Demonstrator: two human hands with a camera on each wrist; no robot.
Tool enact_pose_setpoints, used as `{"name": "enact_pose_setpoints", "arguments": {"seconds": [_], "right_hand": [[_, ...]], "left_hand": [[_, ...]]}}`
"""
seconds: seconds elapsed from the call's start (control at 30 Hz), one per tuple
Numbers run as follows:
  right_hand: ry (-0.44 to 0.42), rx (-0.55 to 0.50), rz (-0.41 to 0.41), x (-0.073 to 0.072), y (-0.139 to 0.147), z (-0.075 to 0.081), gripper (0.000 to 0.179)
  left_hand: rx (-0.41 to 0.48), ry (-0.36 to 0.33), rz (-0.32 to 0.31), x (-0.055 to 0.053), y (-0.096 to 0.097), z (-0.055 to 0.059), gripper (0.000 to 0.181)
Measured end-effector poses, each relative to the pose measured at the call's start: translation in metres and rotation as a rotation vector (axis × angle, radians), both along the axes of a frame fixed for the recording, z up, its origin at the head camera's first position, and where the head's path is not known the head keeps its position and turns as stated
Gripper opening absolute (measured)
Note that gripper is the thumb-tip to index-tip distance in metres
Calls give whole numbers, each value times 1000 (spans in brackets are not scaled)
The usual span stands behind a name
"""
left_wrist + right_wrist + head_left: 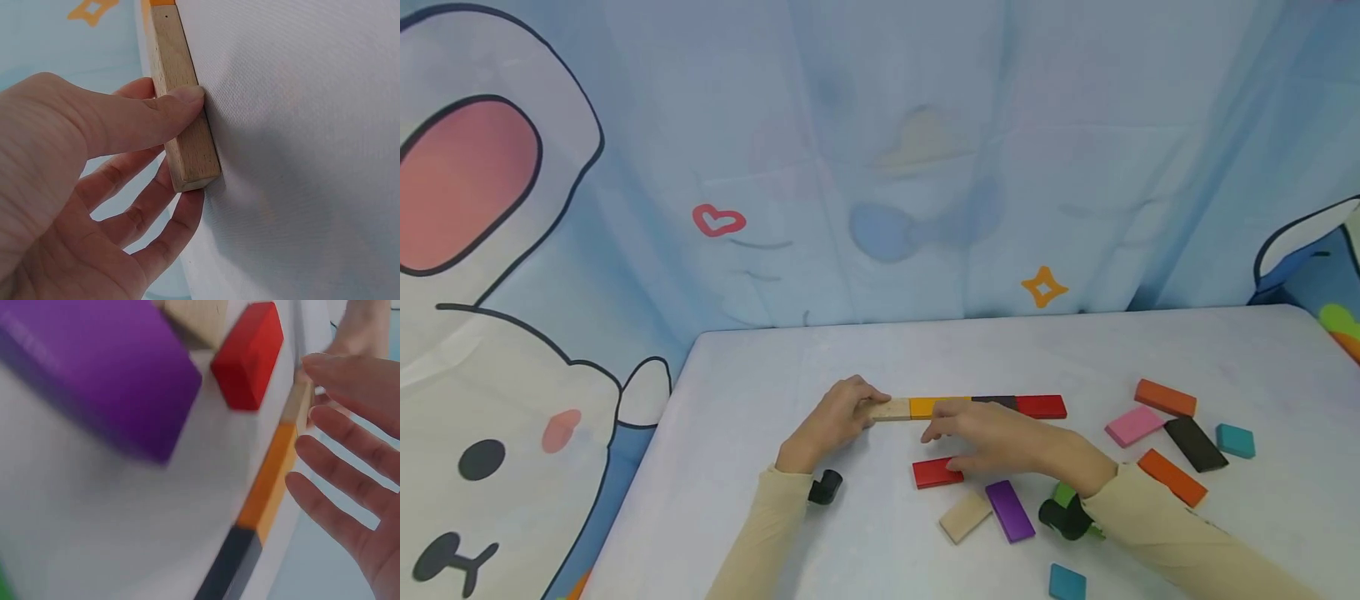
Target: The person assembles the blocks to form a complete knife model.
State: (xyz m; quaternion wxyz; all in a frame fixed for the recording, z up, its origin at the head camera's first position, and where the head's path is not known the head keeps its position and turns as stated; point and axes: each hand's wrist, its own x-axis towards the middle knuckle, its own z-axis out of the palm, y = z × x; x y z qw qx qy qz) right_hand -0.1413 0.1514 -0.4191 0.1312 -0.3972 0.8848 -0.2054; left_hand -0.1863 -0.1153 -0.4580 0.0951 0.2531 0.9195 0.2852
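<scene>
A row of blocks lies end to end: a plain wood block [892,409], a yellow-orange block [922,407], a black block [1000,402] and a red block [1042,407] at its right end. My left hand [835,419] pinches the wood block at the left end; in the left wrist view the thumb lies across the plain wood block [178,125], with fingers behind it. Over the middle of the row hovers my right hand [1000,437], fingers spread and holding nothing, partly hiding the yellow-orange block. Its thumb overlaps a loose red block [931,475] in the head view.
Nearer me lie a second wood block [964,518], a purple block [1010,512] and a teal block [1067,582]. A green block [1064,493] is partly hidden by the right wrist's camera. Orange [1165,397], pink [1133,426], black [1196,444] and teal [1236,441] blocks lie at right.
</scene>
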Motion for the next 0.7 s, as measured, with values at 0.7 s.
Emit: {"name": "enact_pose_setpoints", "arguments": {"seconds": [0.7], "right_hand": [[-10,53,61,7,-24,-19,34]], "left_hand": [[17,21,-10,3,-1,1,37]]}}
